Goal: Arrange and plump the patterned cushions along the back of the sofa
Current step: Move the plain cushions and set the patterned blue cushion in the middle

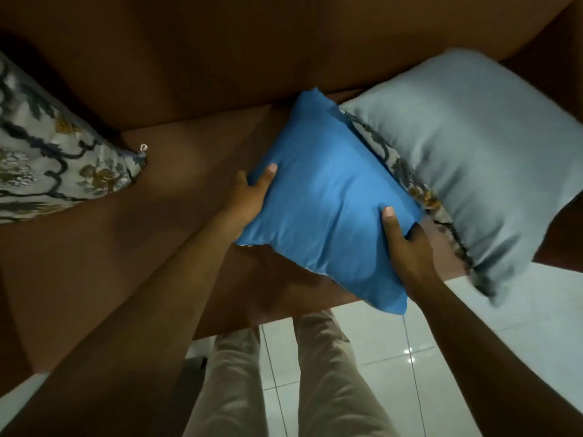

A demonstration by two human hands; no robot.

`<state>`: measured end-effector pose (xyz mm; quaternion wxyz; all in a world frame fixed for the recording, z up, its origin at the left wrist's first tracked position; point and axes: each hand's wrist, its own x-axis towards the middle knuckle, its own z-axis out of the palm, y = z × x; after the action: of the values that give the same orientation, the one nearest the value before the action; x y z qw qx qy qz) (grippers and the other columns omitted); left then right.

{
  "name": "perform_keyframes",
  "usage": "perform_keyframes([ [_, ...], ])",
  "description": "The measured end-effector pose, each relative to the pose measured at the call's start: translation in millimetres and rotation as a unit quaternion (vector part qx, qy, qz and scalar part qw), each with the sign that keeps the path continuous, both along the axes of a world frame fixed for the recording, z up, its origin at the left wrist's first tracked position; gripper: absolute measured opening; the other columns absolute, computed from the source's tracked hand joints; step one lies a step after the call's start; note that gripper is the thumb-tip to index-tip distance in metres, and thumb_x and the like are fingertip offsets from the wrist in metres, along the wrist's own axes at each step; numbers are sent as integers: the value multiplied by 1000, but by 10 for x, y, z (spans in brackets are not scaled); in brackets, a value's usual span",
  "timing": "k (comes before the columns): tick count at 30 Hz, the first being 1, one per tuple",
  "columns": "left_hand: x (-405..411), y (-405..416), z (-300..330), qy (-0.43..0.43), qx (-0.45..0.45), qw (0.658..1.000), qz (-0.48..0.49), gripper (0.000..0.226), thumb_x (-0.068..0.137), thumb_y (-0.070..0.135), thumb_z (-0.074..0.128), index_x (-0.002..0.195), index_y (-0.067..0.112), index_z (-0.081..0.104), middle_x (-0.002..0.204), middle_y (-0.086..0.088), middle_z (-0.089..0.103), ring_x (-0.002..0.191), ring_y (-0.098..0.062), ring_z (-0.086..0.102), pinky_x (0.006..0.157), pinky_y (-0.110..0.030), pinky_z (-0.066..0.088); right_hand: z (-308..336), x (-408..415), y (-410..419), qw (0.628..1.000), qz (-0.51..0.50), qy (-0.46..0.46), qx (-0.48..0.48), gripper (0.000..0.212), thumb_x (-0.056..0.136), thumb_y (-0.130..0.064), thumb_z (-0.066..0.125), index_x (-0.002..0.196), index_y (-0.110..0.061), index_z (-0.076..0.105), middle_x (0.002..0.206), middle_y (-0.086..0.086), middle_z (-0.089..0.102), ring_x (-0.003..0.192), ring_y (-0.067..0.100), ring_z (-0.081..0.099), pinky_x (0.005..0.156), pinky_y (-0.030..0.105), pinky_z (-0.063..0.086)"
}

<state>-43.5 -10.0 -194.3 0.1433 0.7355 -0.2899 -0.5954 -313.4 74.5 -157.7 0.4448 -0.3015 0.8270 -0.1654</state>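
A bright blue cushion (pixel 328 200) is held tilted just above the brown sofa seat (pixel 176 184), between both hands. My left hand (pixel 250 195) grips its left edge, thumb on top. My right hand (pixel 407 244) grips its lower right edge. Behind it to the right a cushion with a plain grey-blue back (pixel 479 159) leans at the seat's right end, its floral patterned face showing only as a strip along the seam. A floral patterned cushion (pixel 47 152) lies at the far left against the sofa back (pixel 220 52).
The sofa's right armrest (pixel 555 36) rises behind the grey-blue cushion. White glossy floor tiles (pixel 441 342) lie in front of the sofa, where my legs in beige trousers (pixel 284 380) stand against the seat's front edge.
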Motion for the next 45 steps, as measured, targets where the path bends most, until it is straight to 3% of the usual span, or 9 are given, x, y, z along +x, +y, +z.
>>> perform_keyframes([
  [7,1237,29,1097,23,-12,998,60,48,98,50,54,136,21,57,130,5,68,111,-10,67,92,-20,54,912,495,-427,970,-22,-232,-62,104,39,-106,54,115,-37,71,118,0,76,113,24,71,98,52,57],
  [11,1612,11,1472,196,16,954,225,45,99,51,50,117,14,69,101,-9,80,82,-21,78,60,-31,62,1148,640,-994,913,-73,-367,-163,106,54,-95,60,126,-17,62,104,6,75,94,19,74,75,25,61],
  [13,1627,-82,1518,197,-58,936,284,58,96,64,44,118,16,68,99,-6,79,78,-17,77,63,-32,63,1089,826,-1302,915,-70,-339,-206,83,86,-79,46,140,-17,51,119,4,68,107,18,68,81,24,58],
  [17,1551,-277,1389,-20,-262,946,189,78,68,95,41,115,40,69,104,19,72,98,-1,67,84,-30,56,746,1195,-1721,935,-29,-175,-306,89,84,-72,64,142,-9,44,139,10,58,121,6,62,99,28,51],
  [22,1475,-589,1140,-112,-292,944,101,104,69,69,77,148,19,30,130,11,48,119,-7,51,105,-34,49,526,1570,-2096,931,4,-123,-343,66,94,-50,64,143,-11,42,132,-1,61,112,-7,62,101,26,54],
  [27,1490,-733,1036,-226,-377,880,180,89,76,50,82,140,16,30,128,8,44,119,-6,49,96,-5,39,367,1605,-2285,922,33,-94,-375,41,101,-43,57,131,-19,42,121,-10,61,109,-6,63,95,22,52],
  [32,1607,-758,849,-172,-304,921,172,110,68,75,68,150,17,21,137,9,42,130,-12,47,113,-42,44,251,1624,-2300,951,64,-81,-290,31,104,-41,54,118,-18,39,103,-18,57,90,-11,58,95,36,53],
  [39,1520,-726,925,-239,-352,886,182,101,86,62,64,157,9,16,159,-6,32,147,-22,33,121,-49,31,390,1752,-2281,921,50,4,-386,86,96,-60,52,158,-9,23,155,15,38,143,21,40,118,43,37],
  [45,675,-277,1104,-359,-389,847,46,96,90,54,64,158,5,18,167,-24,11,155,-39,10,120,-53,19,485,1386,-1929,943,72,36,-324,97,89,-70,47,161,-13,19,162,13,29,150,27,31,120,41,31],
])
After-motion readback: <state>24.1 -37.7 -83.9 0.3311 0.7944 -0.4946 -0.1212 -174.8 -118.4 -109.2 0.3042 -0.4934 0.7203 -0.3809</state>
